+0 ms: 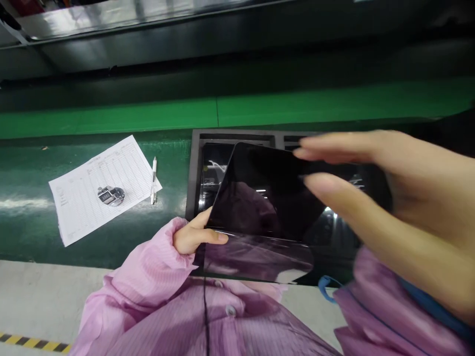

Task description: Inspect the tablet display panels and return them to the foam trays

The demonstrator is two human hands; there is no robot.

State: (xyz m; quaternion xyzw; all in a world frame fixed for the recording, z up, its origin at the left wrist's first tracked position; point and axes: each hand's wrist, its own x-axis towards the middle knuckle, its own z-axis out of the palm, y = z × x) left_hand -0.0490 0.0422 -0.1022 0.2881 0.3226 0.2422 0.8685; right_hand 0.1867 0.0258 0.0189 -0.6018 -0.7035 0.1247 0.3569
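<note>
My left hand (200, 233) grips the lower left edge of a dark glossy panel (267, 193), its thumb lying on the top face. Held tilted above a dark tray (193, 168), the panel mirrors light and a hand shape. Along its lower side is a see-through strip (256, 257), through which pink cloth shows; whether it is a film or part of the panel I cannot tell. My right hand (401, 198), close to the camera and blurred, is open beside the panel's upper right, thumb and fingers apart with nothing visible between them.
More glossy dark pieces (215, 165) lie in the tray's compartments. On the green table (170, 148) to the left are a printed sheet (81, 198), a small metal device with a display (111, 196) and a white pen (154, 180). A blue coiled cord (326, 289) hangs near my right sleeve.
</note>
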